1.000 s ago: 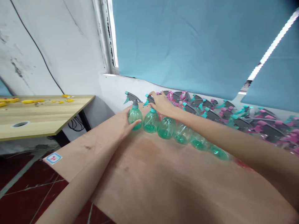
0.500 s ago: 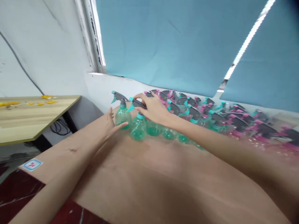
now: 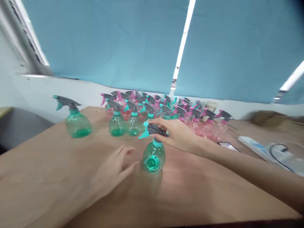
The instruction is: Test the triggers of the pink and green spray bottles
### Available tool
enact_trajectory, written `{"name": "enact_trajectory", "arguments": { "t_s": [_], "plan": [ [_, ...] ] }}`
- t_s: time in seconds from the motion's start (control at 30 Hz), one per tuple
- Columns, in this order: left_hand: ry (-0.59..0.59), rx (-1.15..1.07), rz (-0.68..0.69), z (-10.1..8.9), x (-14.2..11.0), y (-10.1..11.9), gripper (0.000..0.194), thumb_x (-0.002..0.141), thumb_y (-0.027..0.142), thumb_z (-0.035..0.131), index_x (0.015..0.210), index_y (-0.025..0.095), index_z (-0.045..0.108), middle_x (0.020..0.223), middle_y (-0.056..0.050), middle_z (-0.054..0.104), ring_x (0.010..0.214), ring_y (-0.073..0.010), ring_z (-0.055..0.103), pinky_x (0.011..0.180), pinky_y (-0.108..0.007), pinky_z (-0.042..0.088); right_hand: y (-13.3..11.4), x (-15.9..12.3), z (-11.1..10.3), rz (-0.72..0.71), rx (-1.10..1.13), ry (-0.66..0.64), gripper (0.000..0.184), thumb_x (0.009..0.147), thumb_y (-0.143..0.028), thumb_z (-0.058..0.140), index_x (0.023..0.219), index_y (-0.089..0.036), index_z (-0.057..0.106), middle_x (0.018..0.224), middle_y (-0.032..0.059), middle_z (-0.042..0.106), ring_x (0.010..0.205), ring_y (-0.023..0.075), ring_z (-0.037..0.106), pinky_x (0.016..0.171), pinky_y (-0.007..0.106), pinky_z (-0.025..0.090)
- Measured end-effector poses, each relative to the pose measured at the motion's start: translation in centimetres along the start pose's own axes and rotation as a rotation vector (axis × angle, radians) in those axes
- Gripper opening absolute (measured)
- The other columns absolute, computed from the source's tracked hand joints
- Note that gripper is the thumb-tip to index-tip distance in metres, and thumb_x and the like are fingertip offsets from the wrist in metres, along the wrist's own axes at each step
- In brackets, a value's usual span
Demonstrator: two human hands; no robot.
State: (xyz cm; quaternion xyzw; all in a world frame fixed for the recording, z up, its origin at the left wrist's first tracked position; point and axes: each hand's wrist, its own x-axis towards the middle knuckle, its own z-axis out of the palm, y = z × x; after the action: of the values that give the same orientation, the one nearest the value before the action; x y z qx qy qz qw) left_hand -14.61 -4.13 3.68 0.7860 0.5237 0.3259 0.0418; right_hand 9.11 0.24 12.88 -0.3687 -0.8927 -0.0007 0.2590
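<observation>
My right hand [image 3: 175,133] grips the grey and teal trigger head of a green spray bottle [image 3: 154,158], slightly tilted in front of me. Whether its base touches the tabletop I cannot tell. Left of that bottle, my left hand [image 3: 116,169] is open, blurred by motion, with its thumb and fingers apart and nothing in them. Another green spray bottle [image 3: 78,123] stands alone farther left. Behind my hands, several green spray bottles [image 3: 117,123] are lined up, and pink spray bottles [image 3: 204,125] stand among and beside them. Each has some liquid or tinted colour in its lower part.
The wooden table [image 3: 71,171] spreads below my hands. To the right lie a phone [image 3: 228,146], a white power strip [image 3: 254,147] with a dark cable and a brown item [image 3: 273,123]. A blue curtain [image 3: 106,44] hangs behind the bottles.
My right hand has drawn a green spray bottle out of the group towards me. My left hand has come back from beside the leftmost bottle. The view has swung right.
</observation>
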Motion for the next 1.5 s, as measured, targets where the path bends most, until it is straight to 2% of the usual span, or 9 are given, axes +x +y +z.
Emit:
{"name": "enact_trajectory", "arguments": {
  "t_s": [0.13, 0.23, 0.47, 0.7, 0.9, 1.1, 1.27, 1.37, 1.5],
  "plan": [
    [-0.225, -0.165, 0.185, 3.9, 1.6, 5.4, 0.062, 0.085, 0.041, 0.055, 0.138, 0.027, 0.027, 0.133, -0.005, 0.047, 0.118, -0.0283, 0.048, 0.096, -0.042, 0.041, 2.3, -3.4, -2.0, 0.037, -0.086, 0.031, 0.039, 0.083, -0.034, 0.054, 0.121, -0.022, 0.05, 0.095, 0.0021, 0.068, 0.074, 0.0157, 0.06, 0.063, 0.027, 0.041],
    [-0.286, -0.25, 0.208, 7.0, 2.9, 8.1, 0.082, 0.08, 0.042, 0.062, 0.143, 0.029, 0.01, 0.14, -0.009, 0.038, 0.121, -0.0311, 0.044, 0.097, -0.048, 0.04, 4.3, -5.6, -3.1, 0.049, -0.06, 0.043, 0.04, 0.084, -0.036, 0.054, 0.12, -0.02, 0.05, 0.091, 0.0027, 0.068, 0.072, 0.0147, 0.059, 0.063, 0.027, 0.042],
    [-0.281, -0.432, 0.239, 13.3, 5.6, 11.5, 0.078, 0.079, 0.036, 0.065, 0.138, 0.027, 0.016, 0.146, -0.01, 0.028, 0.127, -0.0303, 0.039, 0.1, -0.049, 0.037, 9.3, -9.7, -4.3, 0.144, 0.22, 0.057, 0.044, 0.081, -0.04, 0.058, 0.119, -0.021, 0.046, 0.094, 0.0028, 0.066, 0.077, 0.0139, 0.061, 0.064, 0.025, 0.045],
    [-0.365, -0.564, 0.149, 17.0, 7.0, 13.7, 0.077, 0.077, 0.039, 0.068, 0.136, 0.029, 0.02, 0.138, -0.011, 0.04, 0.122, -0.0303, 0.045, 0.099, -0.052, 0.038, 13.8, -14.0, -4.5, 0.224, 0.405, 0.067, 0.057, 0.07, -0.039, 0.071, 0.116, -0.021, 0.044, 0.109, 0.0059, 0.062, 0.097, 0.0195, 0.059, 0.08, 0.031, 0.047],
    [-0.407, -0.585, 0.233, 18.7, 8.7, 15.2, 0.081, 0.075, 0.038, 0.072, 0.137, 0.03, 0.021, 0.139, -0.009, 0.039, 0.122, -0.0305, 0.044, 0.1, -0.052, 0.036, 15.9, -15.4, -4.5, 0.272, 0.551, 0.083, 0.055, 0.068, -0.034, 0.072, 0.114, -0.024, 0.043, 0.106, 0.0034, 0.059, 0.096, 0.0196, 0.058, 0.076, 0.03, 0.049],
    [-0.398, -0.504, 0.395, 19.0, 9.5, 15.8, 0.074, 0.077, 0.04, 0.069, 0.136, 0.028, 0.025, 0.142, -0.009, 0.035, 0.129, -0.0304, 0.033, 0.103, -0.051, 0.031, 15.4, -14.6, -4.5, 0.292, 0.695, 0.084, 0.051, 0.072, -0.031, 0.067, 0.115, -0.024, 0.04, 0.093, 0.0008, 0.056, 0.076, 0.0137, 0.058, 0.061, 0.026, 0.048],
    [-0.421, -0.406, 0.437, 18.1, 9.4, 15.3, 0.071, 0.08, 0.042, 0.066, 0.135, 0.027, 0.024, 0.136, -0.009, 0.043, 0.127, -0.029, 0.036, 0.104, -0.051, 0.029, 14.8, -14.0, -4.0, 0.272, 0.698, 0.126, 0.044, 0.071, -0.027, 0.068, 0.108, -0.022, 0.045, 0.09, 0.0002, 0.057, 0.076, 0.0139, 0.058, 0.069, 0.029, 0.049],
    [-0.43, -0.386, 0.459, 17.7, 9.3, 14.6, 0.076, 0.081, 0.043, 0.065, 0.138, 0.028, 0.018, 0.139, -0.008, 0.04, 0.128, -0.028, 0.036, 0.105, -0.048, 0.028, 14.5, -13.6, -3.4, 0.257, 0.676, 0.135, 0.027, 0.072, -0.024, 0.065, 0.093, -0.022, 0.049, 0.081, -0.0012, 0.057, 0.069, 0.0127, 0.056, 0.065, 0.029, 0.05],
    [-0.404, -0.356, 0.471, 17.6, 9.1, 13.1, 0.077, 0.081, 0.05, 0.061, 0.14, 0.03, 0.016, 0.134, -0.008, 0.046, 0.122, -0.0297, 0.043, 0.101, -0.049, 0.034, 13.9, -12.7, -2.2, 0.232, 0.75, 0.168, 0.022, 0.074, -0.019, 0.059, 0.094, -0.023, 0.05, 0.093, 0.0009, 0.059, 0.069, 0.0116, 0.057, 0.064, 0.028, 0.051]
  ]
}}
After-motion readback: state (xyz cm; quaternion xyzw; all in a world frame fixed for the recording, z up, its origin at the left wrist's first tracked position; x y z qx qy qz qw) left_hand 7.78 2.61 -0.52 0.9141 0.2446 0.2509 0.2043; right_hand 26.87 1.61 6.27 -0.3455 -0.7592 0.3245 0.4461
